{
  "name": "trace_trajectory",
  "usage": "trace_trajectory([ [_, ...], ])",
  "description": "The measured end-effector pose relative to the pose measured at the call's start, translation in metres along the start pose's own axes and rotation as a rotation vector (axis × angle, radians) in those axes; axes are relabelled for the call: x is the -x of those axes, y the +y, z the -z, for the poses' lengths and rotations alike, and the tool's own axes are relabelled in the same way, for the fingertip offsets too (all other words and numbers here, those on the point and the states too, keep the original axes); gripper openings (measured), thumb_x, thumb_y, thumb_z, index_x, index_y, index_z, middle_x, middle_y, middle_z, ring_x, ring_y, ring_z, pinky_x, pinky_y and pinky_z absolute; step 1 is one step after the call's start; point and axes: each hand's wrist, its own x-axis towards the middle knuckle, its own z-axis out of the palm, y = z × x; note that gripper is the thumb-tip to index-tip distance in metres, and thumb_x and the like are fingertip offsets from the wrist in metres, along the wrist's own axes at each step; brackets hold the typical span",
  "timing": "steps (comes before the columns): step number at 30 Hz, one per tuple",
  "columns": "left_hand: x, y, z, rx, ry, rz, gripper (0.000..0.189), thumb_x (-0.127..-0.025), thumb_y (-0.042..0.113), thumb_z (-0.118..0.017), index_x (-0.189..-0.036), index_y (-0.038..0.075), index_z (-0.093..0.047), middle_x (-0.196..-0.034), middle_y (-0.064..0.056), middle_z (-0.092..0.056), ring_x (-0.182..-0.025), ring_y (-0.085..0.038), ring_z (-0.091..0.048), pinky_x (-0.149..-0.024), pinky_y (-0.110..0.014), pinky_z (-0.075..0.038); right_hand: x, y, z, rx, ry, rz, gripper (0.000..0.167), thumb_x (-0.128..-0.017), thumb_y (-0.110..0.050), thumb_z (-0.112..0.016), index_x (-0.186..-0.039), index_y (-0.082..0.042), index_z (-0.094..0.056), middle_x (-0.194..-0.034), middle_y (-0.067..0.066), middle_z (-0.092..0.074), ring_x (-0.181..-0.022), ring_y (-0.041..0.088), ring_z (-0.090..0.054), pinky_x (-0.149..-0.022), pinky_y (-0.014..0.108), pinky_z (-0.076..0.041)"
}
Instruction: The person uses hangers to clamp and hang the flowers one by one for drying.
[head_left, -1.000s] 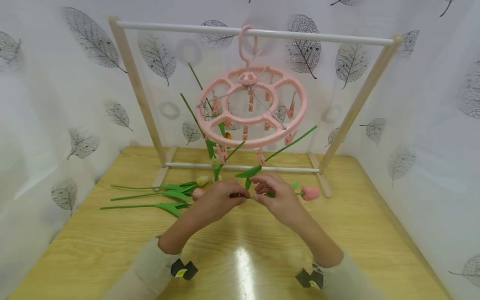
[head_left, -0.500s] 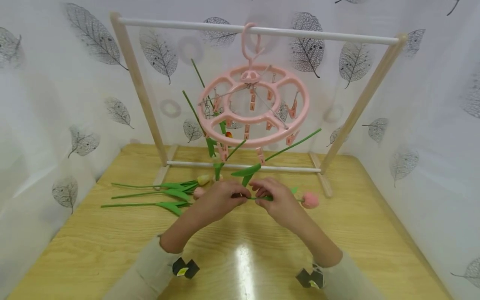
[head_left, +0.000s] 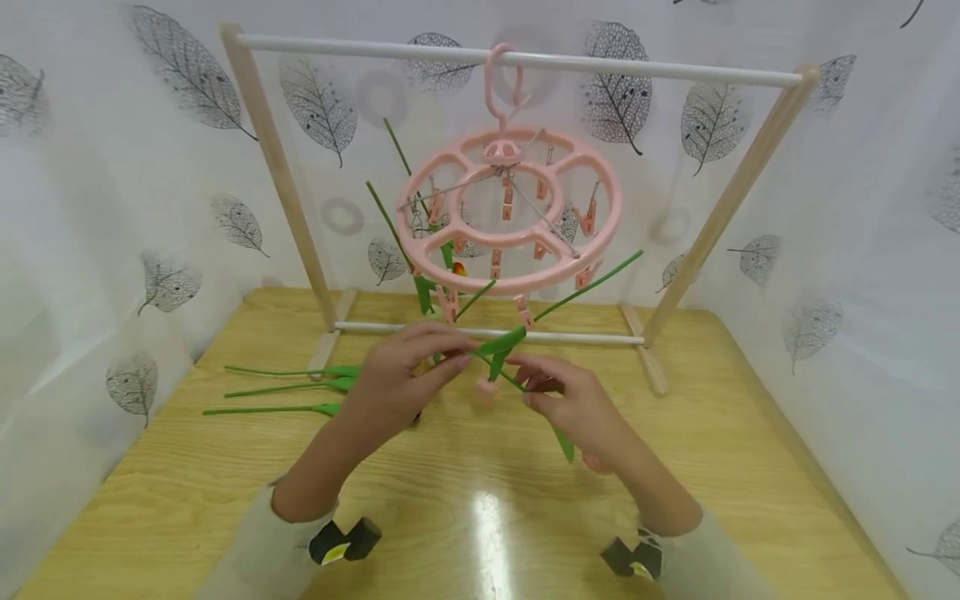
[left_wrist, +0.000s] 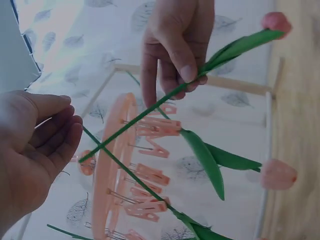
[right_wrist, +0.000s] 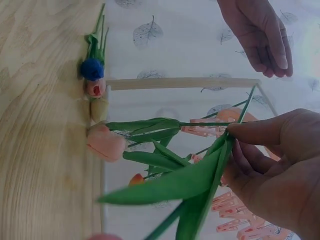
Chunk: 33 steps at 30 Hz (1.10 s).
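My right hand [head_left: 573, 400] pinches the green stem of a pink artificial tulip [left_wrist: 276, 22] between thumb and fingers, near its leaves. The stem slants, bloom end low and toward me, bare end up toward my left hand [head_left: 405, 375]. In the left wrist view, that hand's fingers are loosely bent beside the stem's bare end, with a gap between. Just beyond both hands hangs a round pink clip hanger [head_left: 617, 200]. Its clothespins [left_wrist: 155, 175] hold several tulips bloom down, one with a pale pink bloom [right_wrist: 106, 143].
A wooden rack [head_left: 277, 158] with a white top rod [head_left: 660, 68] carries the hanger. Several tulips lie on the table at left, stems [head_left: 262, 410] pointing left, among them a blue bloom [right_wrist: 92, 69]. A leaf-print curtain [head_left: 847, 208] encloses the table [head_left: 720, 467].
The left hand has let go of the stem end and moved up and left. The right hand has tilted the tulip from nearly level, its bloom now lower and nearer me.
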Motion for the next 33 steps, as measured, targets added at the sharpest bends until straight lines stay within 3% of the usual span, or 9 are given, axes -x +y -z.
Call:
trace_trajectory([
  [6, -0.001, 0.008, 0.005, 0.063, 0.037, -0.002, 0.021, -0.088, -0.001, -0.075, -0.106, 0.009, -0.077, -0.109, -0.001, -0.073, -0.099, -0.011, -0.067, -0.078, -0.017, -0.053, 0.006, -0.010, 0.011, -0.051, 0.031, 0.012, 0.049, -0.092, 0.002, -0.067, -0.138, -0.015, -0.062, -0.112, 0.007, -0.067, -0.100, 0.021, -0.065, -0.088, 0.028, -0.057],
  [13, -0.001, 0.006, -0.001, 0.092, -0.010, 0.012, 0.018, -0.091, 0.001, -0.072, -0.106, 0.009, -0.077, -0.106, -0.002, -0.073, -0.091, -0.010, -0.066, -0.073, -0.021, -0.053, 0.012, -0.021, 0.015, -0.084, 0.053, 0.020, 0.052, -0.094, 0.001, -0.065, -0.142, -0.019, -0.057, -0.121, 0.008, -0.061, -0.100, 0.027, -0.064, -0.081, 0.028, -0.058],
  [20, -0.001, 0.002, -0.008, 0.124, -0.053, 0.030, 0.016, -0.092, 0.002, -0.071, -0.106, 0.009, -0.077, -0.109, -0.003, -0.074, -0.098, -0.013, -0.067, -0.079, -0.025, -0.057, 0.014, -0.028, 0.020, -0.069, 0.099, 0.025, 0.051, -0.094, 0.000, -0.067, -0.140, -0.019, -0.058, -0.117, 0.007, -0.062, -0.099, 0.020, -0.064, -0.081, 0.026, -0.058],
  [28, 0.001, -0.002, -0.014, 0.154, -0.122, 0.078, 0.015, -0.096, 0.008, -0.068, -0.109, 0.009, -0.076, -0.112, -0.004, -0.073, -0.098, -0.012, -0.067, -0.080, -0.026, -0.057, 0.021, -0.032, 0.026, -0.021, 0.023, 0.047, 0.047, -0.093, 0.001, -0.067, -0.137, -0.016, -0.062, -0.119, 0.003, -0.066, -0.096, 0.020, -0.064, -0.083, 0.029, -0.058],
  [33, 0.002, -0.006, -0.018, 0.171, -0.143, 0.113, 0.014, -0.096, 0.011, -0.069, -0.109, 0.012, -0.075, -0.108, 0.002, -0.072, -0.093, -0.010, -0.065, -0.075, -0.027, -0.057, 0.024, -0.035, 0.030, -0.075, 0.003, 0.098, 0.045, -0.095, 0.000, -0.066, -0.138, -0.013, -0.061, -0.119, 0.005, -0.065, -0.100, 0.019, -0.064, -0.086, 0.031, -0.059],
])
